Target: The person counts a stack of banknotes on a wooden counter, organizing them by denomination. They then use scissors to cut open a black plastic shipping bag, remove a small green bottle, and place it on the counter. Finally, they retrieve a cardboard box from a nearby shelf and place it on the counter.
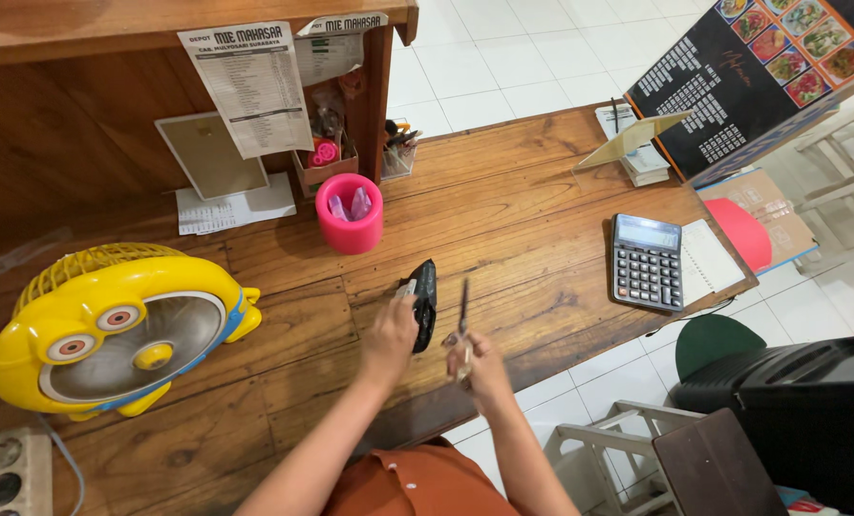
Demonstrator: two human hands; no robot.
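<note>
A: Left hand (390, 336)?
B: Curled around a black stapler (424, 303), holding it just above the wooden worktop (523, 229) near the front edge.

A: Right hand (480, 368)?
B: Closed on a thin dark stick-like tool (463, 308), pointing up and away. Too small to tell what kind. It sits just beside the stapler, not touching.

A: Surroundings?
B: Pink cup (350, 212) behind the stapler, near. Yellow cartoon-faced fan (112, 330) well to the left, power strip (11, 473) at the left corner. Grey calculator (647, 262) to the right, touching an open notebook (712, 260). Dark menu board (761, 76) leans at the far right. Paper sheets (255, 86) hang off the shelf behind.
</note>
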